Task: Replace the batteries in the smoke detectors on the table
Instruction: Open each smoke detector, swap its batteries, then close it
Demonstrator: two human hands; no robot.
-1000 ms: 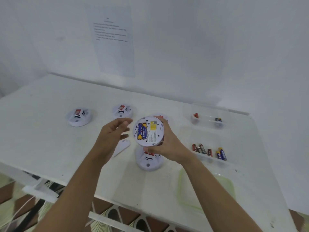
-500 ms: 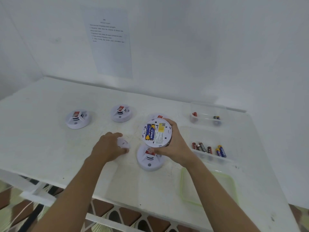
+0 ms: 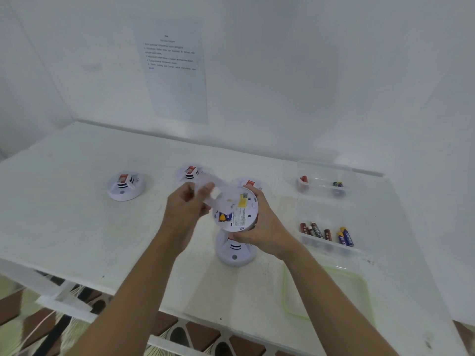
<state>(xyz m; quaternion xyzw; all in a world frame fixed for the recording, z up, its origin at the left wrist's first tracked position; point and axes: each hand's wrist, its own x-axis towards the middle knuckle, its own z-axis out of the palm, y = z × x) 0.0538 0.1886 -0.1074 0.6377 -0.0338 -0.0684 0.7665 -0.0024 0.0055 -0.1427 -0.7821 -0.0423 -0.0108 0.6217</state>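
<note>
- While your right hand point(image 3: 259, 227) grips the upturned detector point(image 3: 237, 209), its battery bay point(image 3: 223, 216) sits at the near-left.
- Your left hand point(image 3: 185, 209) pinches the cover point(image 3: 218, 187) just far-left of that bay.

**Work surface.** A white table point(image 3: 64, 227) is standing against a white wall point(image 3: 308, 86). Four white smoke detectors are resting directly on it. The left detector point(image 3: 126, 186) is sitting well apart from the rest, the middle detector point(image 3: 189, 173) is lying toward the back, the far detector point(image 3: 248, 182) is showing only in part, and the near detector point(image 3: 235, 250) is sitting closest to the front edge. At the right, a clear box point(image 3: 321, 173) and a clear tray point(image 3: 331, 246) are holding batteries point(image 3: 317, 229). A green-rimmed lid point(image 3: 284, 291) is lying flat beside the front edge.
</note>
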